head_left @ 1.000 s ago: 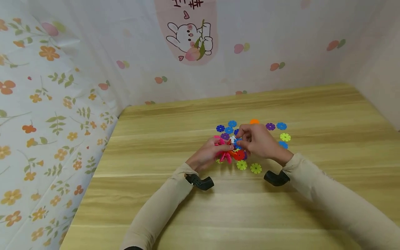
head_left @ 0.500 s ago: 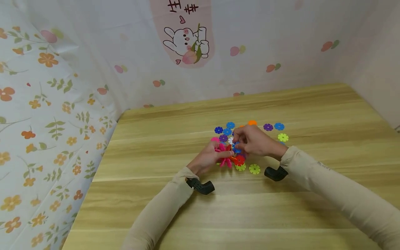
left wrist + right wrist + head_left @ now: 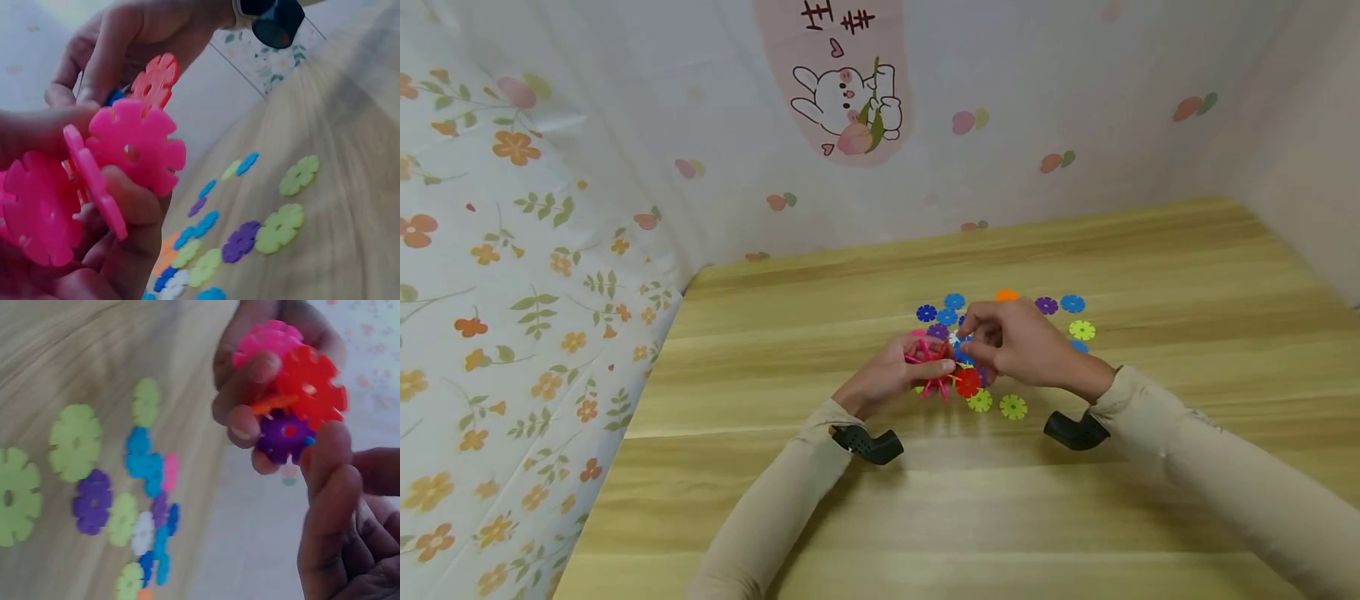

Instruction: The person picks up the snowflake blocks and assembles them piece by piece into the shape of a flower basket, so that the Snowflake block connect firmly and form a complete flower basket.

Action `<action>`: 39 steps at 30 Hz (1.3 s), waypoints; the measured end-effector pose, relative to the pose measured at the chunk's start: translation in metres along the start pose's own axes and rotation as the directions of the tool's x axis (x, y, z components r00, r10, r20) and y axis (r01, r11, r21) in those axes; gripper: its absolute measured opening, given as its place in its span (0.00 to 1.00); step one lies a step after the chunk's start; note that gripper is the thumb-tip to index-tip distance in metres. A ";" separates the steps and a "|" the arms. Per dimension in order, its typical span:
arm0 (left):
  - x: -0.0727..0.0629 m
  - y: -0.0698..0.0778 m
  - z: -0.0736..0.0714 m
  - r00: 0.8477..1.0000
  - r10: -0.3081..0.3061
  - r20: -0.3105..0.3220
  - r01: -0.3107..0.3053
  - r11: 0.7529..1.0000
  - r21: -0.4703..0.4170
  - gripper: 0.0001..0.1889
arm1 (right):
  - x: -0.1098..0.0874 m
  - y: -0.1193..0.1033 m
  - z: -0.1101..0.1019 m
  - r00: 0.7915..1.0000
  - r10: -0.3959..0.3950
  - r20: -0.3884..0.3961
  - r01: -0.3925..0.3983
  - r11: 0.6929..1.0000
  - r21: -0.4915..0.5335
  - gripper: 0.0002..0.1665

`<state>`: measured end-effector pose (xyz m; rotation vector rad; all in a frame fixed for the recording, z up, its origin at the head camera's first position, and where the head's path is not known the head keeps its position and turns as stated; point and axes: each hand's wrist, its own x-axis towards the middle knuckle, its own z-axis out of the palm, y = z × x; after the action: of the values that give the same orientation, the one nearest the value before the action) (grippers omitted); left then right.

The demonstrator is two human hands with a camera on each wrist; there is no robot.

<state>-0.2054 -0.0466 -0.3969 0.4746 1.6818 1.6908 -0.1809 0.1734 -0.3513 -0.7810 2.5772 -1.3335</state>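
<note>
My left hand grips a cluster of interlocked plastic snowflake discs. Pink discs make up most of it. A red disc, an orange disc seen edge-on and a purple disc stick out on its right side. Right beside the cluster, my right hand pinches a blue snowflake disc between thumb and fingers, close against the purple disc. Fingers hide most of that blue disc in both wrist views. Whether it is slotted into the cluster, I cannot tell.
Loose snowflake discs lie flat on the wooden table around and behind the hands, including a yellow-green disc, a light blue disc and an orange disc. A patterned curtain hangs behind the table.
The left hand has turned the cluster a little, so its pink discs show more edge-on. The right hand keeps pinching the blue disc against it. The head view has tilted slightly.
</note>
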 end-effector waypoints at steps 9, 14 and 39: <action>-0.004 0.016 -0.001 0.988 0.057 -0.145 -0.018 0.967 0.254 0.19 | -0.004 -0.005 -0.010 0.979 -0.166 -0.115 0.144 0.973 -0.182 0.11; -0.004 0.018 0.004 0.972 0.039 -0.232 0.046 0.935 0.351 0.25 | -0.005 0.000 -0.005 0.956 -0.240 -0.168 0.189 0.943 -0.274 0.10; -0.004 0.014 0.001 0.959 0.229 -0.167 -0.119 0.860 0.496 0.19 | -0.005 0.011 -0.001 0.941 -0.238 -0.240 0.169 0.946 -0.276 0.09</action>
<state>-0.2057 -0.0473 -0.3821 0.7108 2.3044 1.4761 -0.1810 0.1817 -0.3600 -0.9978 2.9975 -1.2568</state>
